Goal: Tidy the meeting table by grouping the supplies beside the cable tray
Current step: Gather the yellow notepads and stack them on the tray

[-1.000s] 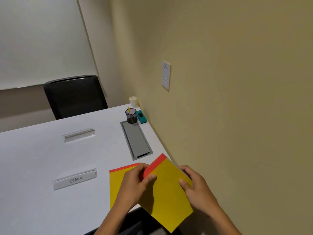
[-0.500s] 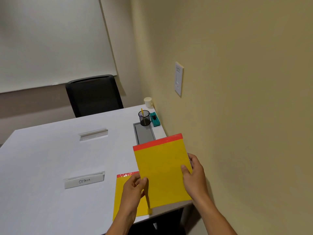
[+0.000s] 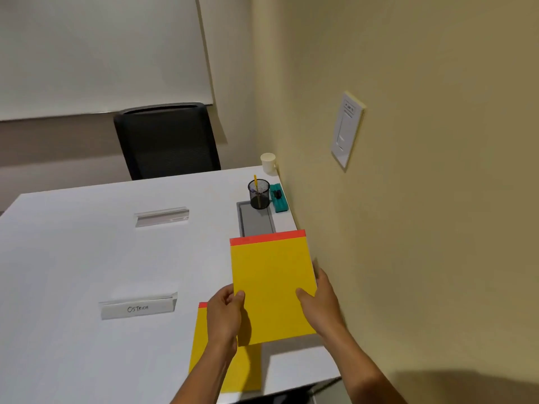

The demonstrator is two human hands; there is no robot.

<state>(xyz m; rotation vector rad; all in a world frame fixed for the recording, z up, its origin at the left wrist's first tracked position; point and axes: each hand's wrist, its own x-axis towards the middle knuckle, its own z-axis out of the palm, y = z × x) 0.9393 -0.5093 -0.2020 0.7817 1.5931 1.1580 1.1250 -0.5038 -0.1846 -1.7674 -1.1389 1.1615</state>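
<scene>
The left hand [image 3: 226, 312] pinches the lower left edge of a yellow pad [image 3: 272, 287], with the thumb lying on top of the page and the other fingers tucked under it. The right hand [image 3: 320, 304] grips the lower right edge the same way, thumb on top and fingers behind. So the pad sits between the two hands, low and a bit right of the middle of the frame, held up above the white table [image 3: 87, 258]. Its red strip is at the top, pointing away from the person. A second yellow pad [image 3: 201, 345] lies flat on the table just under and to the left of the held one, near the bottom of the frame, and the left wrist covers part of it. Right above the held pad, the gray cable tray [image 3: 256, 221] is set into the table, and the pad hides its near end. At the far end of the tray stands a black mesh cup [image 3: 259, 193] with a yellow pencil [image 3: 255, 182] sticking up out of it. A teal thing [image 3: 279, 198] lies just to the right of the cup, by the wall. Farther back, in the table corner, stands a small white paper cup [image 3: 267, 162]; I cannot tell what is in it. On the left side of the table are two name stands, the near name stand [image 3: 138, 307] with writing on it and the far name stand [image 3: 162, 216] that is clear. A black chair [image 3: 166, 141] stands behind the table.
</scene>
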